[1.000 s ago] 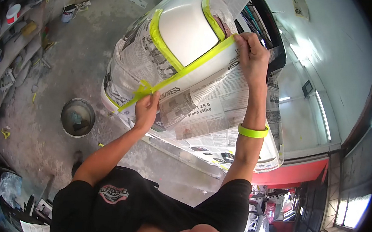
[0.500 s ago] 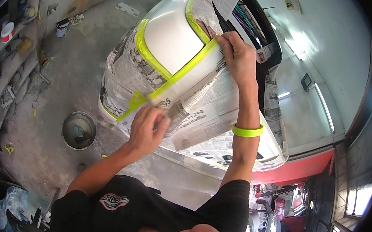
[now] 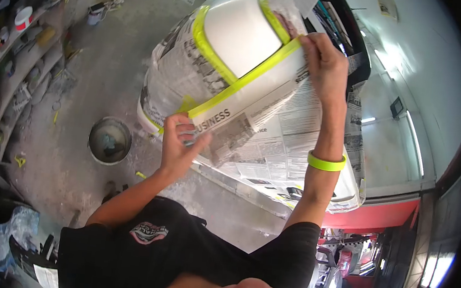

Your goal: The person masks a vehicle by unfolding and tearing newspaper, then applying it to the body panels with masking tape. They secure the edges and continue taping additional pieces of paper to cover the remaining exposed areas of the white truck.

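My right hand (image 3: 326,67) pinches the upper end of a yellow-green strip of masking tape (image 3: 257,71) that edges a newspaper sheet (image 3: 237,131). At the strip's lower end is my left hand (image 3: 179,146), its curled fingers touching the tape and its thumb apart, slightly blurred over the paper. Beneath the sheet is a rounded car body corner with a bare white panel (image 3: 236,30). More yellow-green tape (image 3: 209,47) and newspaper (image 3: 185,67) border that panel. Where the left fingertips end is partly hidden.
A bucket (image 3: 110,141) with liquid and a cloth-like item stands on the floor to the left. Shelves (image 3: 28,58) with cans and tools line the left wall. A scrap of yellow tape (image 3: 140,175) lies near my body. Car parts (image 3: 334,276) stand at lower right.
The view has shifted, so the car appears farther right. My left hand has moved up to the lower tape end and its fingers have spread. My right hand keeps its pinch.
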### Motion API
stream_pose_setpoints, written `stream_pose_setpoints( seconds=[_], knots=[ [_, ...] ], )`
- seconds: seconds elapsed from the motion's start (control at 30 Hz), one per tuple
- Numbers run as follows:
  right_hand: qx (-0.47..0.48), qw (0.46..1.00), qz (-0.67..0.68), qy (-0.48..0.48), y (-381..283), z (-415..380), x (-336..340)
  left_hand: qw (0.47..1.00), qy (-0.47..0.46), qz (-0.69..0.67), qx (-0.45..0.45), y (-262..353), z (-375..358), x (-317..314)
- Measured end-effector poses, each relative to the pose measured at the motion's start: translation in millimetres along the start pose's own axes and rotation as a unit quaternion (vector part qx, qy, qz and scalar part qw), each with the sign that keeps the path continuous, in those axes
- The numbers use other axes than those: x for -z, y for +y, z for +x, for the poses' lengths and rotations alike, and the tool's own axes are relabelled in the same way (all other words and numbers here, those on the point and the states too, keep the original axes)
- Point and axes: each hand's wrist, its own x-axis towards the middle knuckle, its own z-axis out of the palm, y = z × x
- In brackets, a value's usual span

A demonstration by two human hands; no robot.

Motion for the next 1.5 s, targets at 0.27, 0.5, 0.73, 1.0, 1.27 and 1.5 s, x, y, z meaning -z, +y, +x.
stream_pose_setpoints(
  seconds=[0.27, 0.5, 0.73, 1.0, 1.27, 1.5],
  knots=[
    [-0.015, 1.000, 0.012, -0.010, 3, 1, -3, 0.900, -0.026, -0.389, 0.194, -42, 25, -4],
    [0.001, 1.000, 0.023, 0.000, 4, 1, -3, 0.929, 0.060, -0.270, 0.247, -57, 35, -30],
    [-0.011, 0.999, 0.032, -0.001, 1, 0, 1, 0.942, 0.075, -0.161, 0.287, -54, 47, -32],
    [0.020, 1.000, 0.001, 0.012, 7, 0, -2, 0.976, 0.115, -0.090, 0.162, -84, 37, -21],
    [0.033, 0.999, -0.009, 0.013, 13, 0, -5, 0.905, -0.088, 0.224, -0.349, 31, 57, -37],
    [0.032, 0.999, 0.002, -0.005, 16, 2, -8, 0.814, -0.111, 0.421, -0.385, 81, 108, -95]
  ],
)
